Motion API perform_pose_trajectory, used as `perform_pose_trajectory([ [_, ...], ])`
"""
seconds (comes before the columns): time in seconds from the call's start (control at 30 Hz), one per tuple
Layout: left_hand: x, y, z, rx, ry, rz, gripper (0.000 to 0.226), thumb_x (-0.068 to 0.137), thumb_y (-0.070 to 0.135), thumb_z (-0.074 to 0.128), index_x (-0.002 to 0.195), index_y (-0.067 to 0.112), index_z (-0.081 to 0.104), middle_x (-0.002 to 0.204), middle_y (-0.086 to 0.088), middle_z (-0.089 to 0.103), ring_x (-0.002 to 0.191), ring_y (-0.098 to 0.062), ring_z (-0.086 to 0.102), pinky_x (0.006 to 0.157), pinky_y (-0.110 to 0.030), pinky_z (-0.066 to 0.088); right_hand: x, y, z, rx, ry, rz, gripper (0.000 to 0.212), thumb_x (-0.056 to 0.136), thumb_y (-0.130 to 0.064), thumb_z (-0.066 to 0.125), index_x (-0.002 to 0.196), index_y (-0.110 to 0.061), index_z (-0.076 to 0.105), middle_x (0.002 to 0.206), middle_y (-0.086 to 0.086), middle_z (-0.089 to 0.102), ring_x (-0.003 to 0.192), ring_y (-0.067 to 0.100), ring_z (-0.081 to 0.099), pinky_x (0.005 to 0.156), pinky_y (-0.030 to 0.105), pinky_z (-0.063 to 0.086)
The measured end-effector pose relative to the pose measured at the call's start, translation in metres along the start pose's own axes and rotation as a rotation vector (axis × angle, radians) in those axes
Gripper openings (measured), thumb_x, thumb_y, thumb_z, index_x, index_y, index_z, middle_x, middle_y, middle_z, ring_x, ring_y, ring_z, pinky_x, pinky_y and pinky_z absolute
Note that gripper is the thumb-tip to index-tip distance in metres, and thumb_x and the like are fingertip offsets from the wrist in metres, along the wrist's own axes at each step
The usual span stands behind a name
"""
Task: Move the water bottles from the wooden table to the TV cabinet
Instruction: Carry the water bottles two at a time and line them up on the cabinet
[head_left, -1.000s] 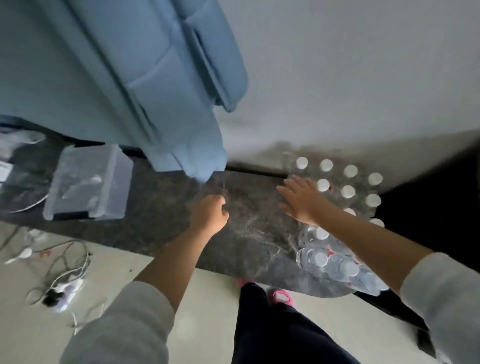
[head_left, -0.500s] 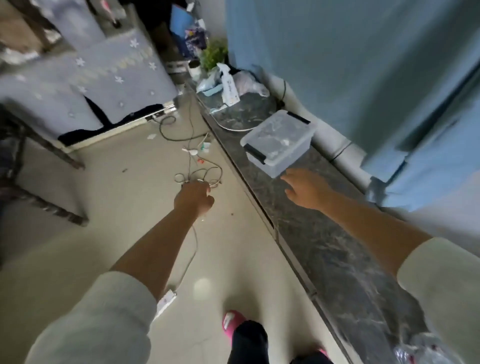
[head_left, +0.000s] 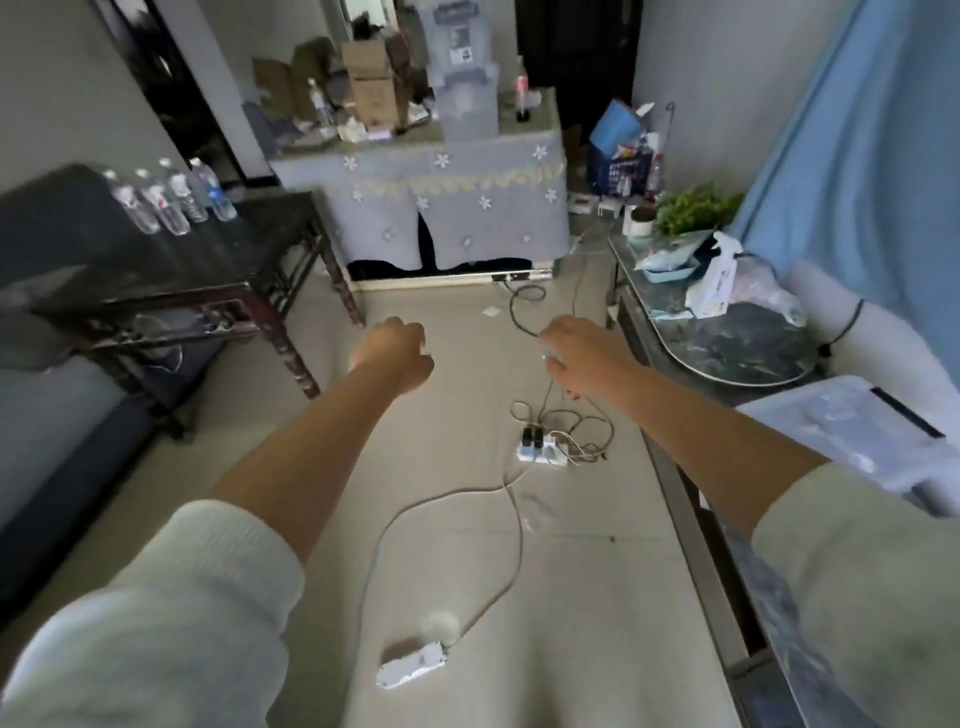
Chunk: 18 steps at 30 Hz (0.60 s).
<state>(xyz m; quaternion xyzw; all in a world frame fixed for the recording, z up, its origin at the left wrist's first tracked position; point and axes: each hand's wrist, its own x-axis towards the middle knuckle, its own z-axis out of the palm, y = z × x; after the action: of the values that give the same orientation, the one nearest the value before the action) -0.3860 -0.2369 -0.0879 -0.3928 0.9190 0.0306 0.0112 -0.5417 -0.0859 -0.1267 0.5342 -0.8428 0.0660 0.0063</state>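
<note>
Bottles (head_left: 171, 200): four clear water bottles stand upright in a row at the far-left end of the dark wooden table (head_left: 156, 265), just beside each other, nothing touching them.

Left hand (head_left: 395, 353) is out over the floor, well short of the table, fingers curled into a loose fist, holding nothing visible. Right hand (head_left: 582, 358) is also in the air above the floor cables (head_left: 550, 426), fingers loosely bent; looks empty, though the fingertips are blurred.

Change: a second ago both hands were at the marble-topped TV cabinet (head_left: 727, 353), right hand over a big cluster of bottles already parked there. Half a second ago the view was swinging along the cabinet past the clear storage box (head_left: 841, 436). Now the person faces down the room, cabinet along their right, table ahead-left.

Read: drop-off done, this is the return leg for the next load. Four bottles left on the table, so likely two more trips or one with two per hand.

Watch: power strip (head_left: 540, 449) and trailing white cable (head_left: 467, 499) lie across the walking path. Trip risk.
</note>
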Motion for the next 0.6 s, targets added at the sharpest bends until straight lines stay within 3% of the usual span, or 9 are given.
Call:
perform_pose_trajectory([
  [0.3,0.104,-0.128,-0.049,-0.012,0.078,-0.193,0.04,0.093,0.019,0.05,0.132,0.011,0.052,0.134,-0.016,0.048,0.126,-0.035,0.047,0.101,-0.041,0.044,0.191,-0.058,-0.035,-0.055,0.118,-0.174,0.04,0.091,-0.016,0.048,0.129,-0.003,0.051,0.128,0.018,0.051,0.117,0.033,0.05,0.091,0.038,0.043],
  [0.5,0.2,-0.195,-0.074,-0.002,0.14,-0.321,0.038,0.091,0.019,0.051,0.127,0.01,0.054,0.128,-0.016,0.048,0.121,-0.035,0.047,0.095,-0.043,0.047,0.336,-0.074,-0.047,-0.008,0.147,-0.16,0.032,0.093,-0.015,0.044,0.118,0.001,0.055,0.124,0.02,0.052,0.116,0.034,0.049,0.09,0.036,0.043],
  [0.6,0.257,-0.224,-0.094,0.011,0.155,-0.378,0.036,0.092,0.021,0.05,0.126,0.011,0.055,0.127,-0.015,0.049,0.121,-0.034,0.047,0.096,-0.042,0.047,0.418,-0.079,-0.055,0.013,0.142,-0.182,0.039,0.094,-0.017,0.043,0.13,-0.004,0.049,0.134,0.018,0.047,0.123,0.034,0.045,0.097,0.037,0.042],
])
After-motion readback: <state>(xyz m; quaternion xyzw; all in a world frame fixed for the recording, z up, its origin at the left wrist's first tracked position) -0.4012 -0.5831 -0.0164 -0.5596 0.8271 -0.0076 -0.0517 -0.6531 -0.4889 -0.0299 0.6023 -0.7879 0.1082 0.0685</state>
